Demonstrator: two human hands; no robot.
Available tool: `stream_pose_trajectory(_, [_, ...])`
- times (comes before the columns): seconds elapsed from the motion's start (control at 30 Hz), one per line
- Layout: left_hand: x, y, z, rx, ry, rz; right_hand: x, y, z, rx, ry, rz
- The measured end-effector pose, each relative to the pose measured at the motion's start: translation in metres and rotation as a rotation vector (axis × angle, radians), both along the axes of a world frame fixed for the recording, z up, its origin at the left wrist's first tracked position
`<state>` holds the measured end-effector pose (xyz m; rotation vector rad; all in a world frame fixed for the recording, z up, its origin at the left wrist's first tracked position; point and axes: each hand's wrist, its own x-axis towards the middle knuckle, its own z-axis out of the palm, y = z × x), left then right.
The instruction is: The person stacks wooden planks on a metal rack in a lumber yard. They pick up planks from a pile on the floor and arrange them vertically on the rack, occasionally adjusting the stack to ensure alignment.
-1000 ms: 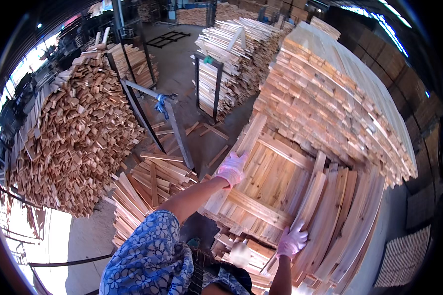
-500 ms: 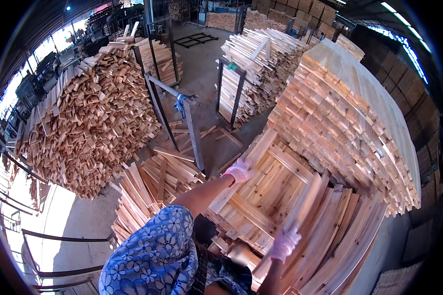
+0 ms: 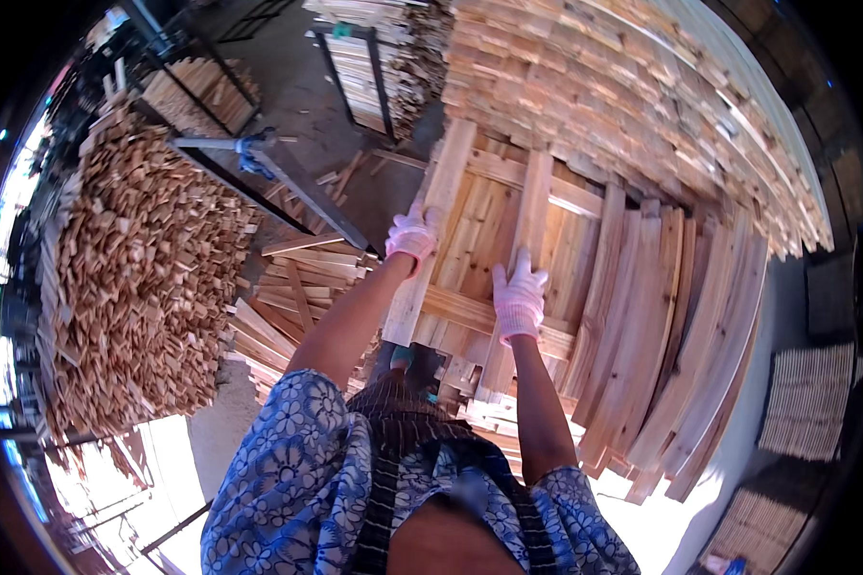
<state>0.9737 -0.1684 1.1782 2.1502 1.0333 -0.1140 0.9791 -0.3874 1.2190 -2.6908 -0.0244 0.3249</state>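
Stacked timber crowds both sides; left hand (image 3: 413,236) fingers curl around plank (image 3: 431,230) edge, right hand (image 3: 520,295) fingers spread flat.

Count: my two gloved hands, left (image 3: 413,233) and right (image 3: 519,295), each on one plank: left plank (image 3: 430,230), right plank (image 3: 527,206). One slatted panel (image 3: 470,240) under them. Two big stacks: offcuts (image 3: 139,278), boards (image 3: 633,105). One metal rack (image 3: 355,72). Leaning boards (image 3: 662,335): too many to count.

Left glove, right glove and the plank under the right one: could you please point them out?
Left glove (image 3: 413,236), head view, back of hand.
Right glove (image 3: 520,299), head view, back of hand.
Plank (image 3: 532,196), head view, upper face.
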Motion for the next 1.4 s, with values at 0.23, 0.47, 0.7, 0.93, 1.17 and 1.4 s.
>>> stream_pose_trajectory(0.23, [0.000, 0.025, -0.019, 0.151, -0.021, -0.189, -0.015, 0.129, -0.014, 0.226, -0.082, 0.097])
stream_pose_trajectory(0.47, [-0.004, 0.042, -0.038, 0.313, -0.128, -0.363, -0.005, 0.130, -0.008, 0.303, 0.082, 0.097])
stream_pose_trajectory(0.7, [-0.008, 0.018, -0.010, 0.257, -0.083, -0.056, 0.063, -0.053, 0.016, -0.548, -0.361, 0.060])
stream_pose_trajectory(0.93, [-0.012, 0.021, -0.002, 0.140, -0.087, -0.123, 0.057, -0.109, -0.068, -0.909, -0.329, -0.178])
stream_pose_trajectory(1.17, [-0.011, 0.023, 0.007, 0.062, -0.072, -0.089, -0.005, -0.122, -0.026, -0.983, -0.395, -0.256])
stream_pose_trajectory(1.4, [-0.011, 0.023, 0.005, 0.085, -0.073, -0.084, -0.007, -0.127, -0.023, -0.995, -0.249, -0.237])
